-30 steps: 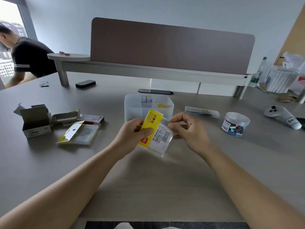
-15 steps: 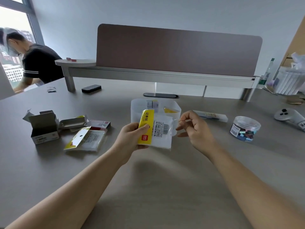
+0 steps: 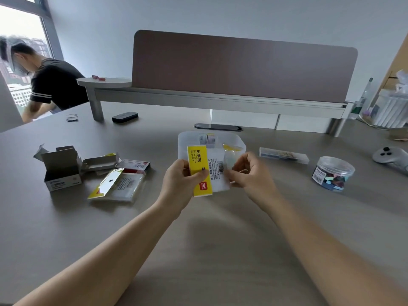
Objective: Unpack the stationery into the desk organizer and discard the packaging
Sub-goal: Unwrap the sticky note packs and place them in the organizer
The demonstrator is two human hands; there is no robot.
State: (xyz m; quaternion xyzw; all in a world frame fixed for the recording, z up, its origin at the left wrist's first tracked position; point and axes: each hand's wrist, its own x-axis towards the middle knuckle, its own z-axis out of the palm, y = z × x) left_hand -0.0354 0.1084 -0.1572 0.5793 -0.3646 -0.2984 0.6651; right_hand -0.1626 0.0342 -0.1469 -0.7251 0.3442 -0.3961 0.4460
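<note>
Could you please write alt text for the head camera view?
A left hand holds a yellow-banded clear sticky-note packet over a grey desk while the right hand pinches its edge, before a translucent plastic organizer.

Both bare forearms reach forward, converging mid-frame. The left hand (image 3: 180, 181) has its fingers curled and its thumb pressed across the front of what it grips. The right hand (image 3: 251, 173) pinches with curled fingers, just beside the left.

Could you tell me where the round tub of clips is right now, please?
In the head view the clip tub stands on the desk at the right, beyond the right hand, between the clear flat case and the grey controller.
</note>
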